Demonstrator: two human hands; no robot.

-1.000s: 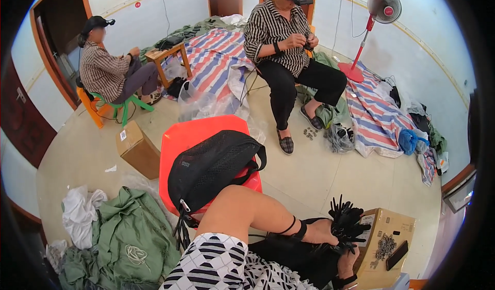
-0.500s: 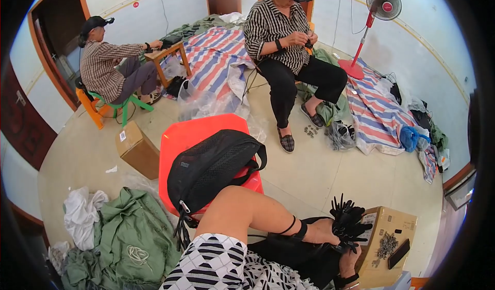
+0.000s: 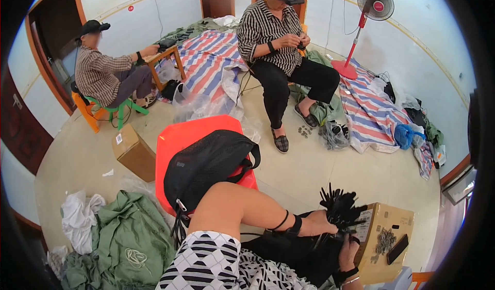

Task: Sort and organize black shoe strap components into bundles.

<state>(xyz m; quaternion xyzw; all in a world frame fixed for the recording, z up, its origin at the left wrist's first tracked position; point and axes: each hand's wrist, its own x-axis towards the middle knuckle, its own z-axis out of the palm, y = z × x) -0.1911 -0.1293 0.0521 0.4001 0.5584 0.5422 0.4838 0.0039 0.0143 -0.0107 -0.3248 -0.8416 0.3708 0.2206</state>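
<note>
My left hand [image 3: 315, 224] is closed round a bundle of thin black strips [image 3: 340, 207], whose loose ends fan out above it. My right hand [image 3: 347, 252] is closed at the lower end of the bundle, its fingertips next to my left hand; a small greyish piece seems to show there, too small to name. Dark cloth [image 3: 289, 256] lies across my lap beneath both hands. Just right of them stands a cardboard box [image 3: 374, 264] bearing a heap of small metal pieces [image 3: 385, 241] and a dark, phone-like slab [image 3: 397, 249].
A red stool [image 3: 170, 130] carries a black mesh bag [image 3: 206, 161]. Green cloth [image 3: 129, 228] lies at left, near another carton [image 3: 133, 151]. Two seated people [image 3: 273, 37] work beyond, beside a striped sheet [image 3: 371, 109] and a standing fan [image 3: 375, 3].
My right hand has come up against the lower end of the bundle, close to my left hand. The whole view has shifted slightly. The person at far left has raised their head.
</note>
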